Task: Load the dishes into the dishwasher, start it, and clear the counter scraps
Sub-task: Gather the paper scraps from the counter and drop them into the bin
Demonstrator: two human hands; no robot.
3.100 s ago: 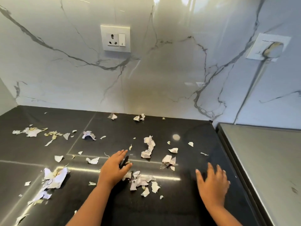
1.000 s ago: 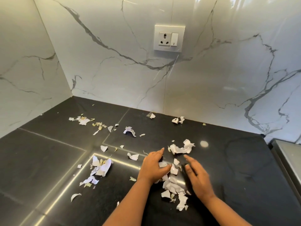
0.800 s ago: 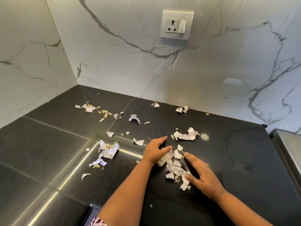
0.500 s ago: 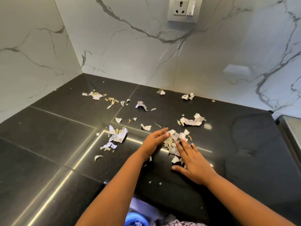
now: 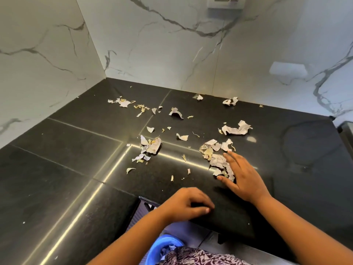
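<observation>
Torn white and yellowish paper scraps lie scattered over the black counter (image 5: 57, 178). The densest pile (image 5: 217, 159) sits right of centre. My right hand (image 5: 242, 176) lies flat on the counter with fingers spread, its fingertips and thumb against the right side of that pile. My left hand (image 5: 187, 205) rests at the counter's front edge with the fingers curled under; nothing shows in it. A blue bin (image 5: 162, 247) with scraps inside stands below the counter edge, under my left forearm.
More scraps lie further back: a cluster (image 5: 150, 146) at centre, a crumpled strip (image 5: 236, 129), and bits near the marble back wall (image 5: 230, 101). Marble walls close the left and rear. A wall socket (image 5: 225, 2) is high up. A grey appliance edge (image 5: 347, 131) is at far right.
My left hand has pulled back from the pile to the counter's front edge and curled. My right hand stays against the pile. The view has tilted down, showing the blue bin.
</observation>
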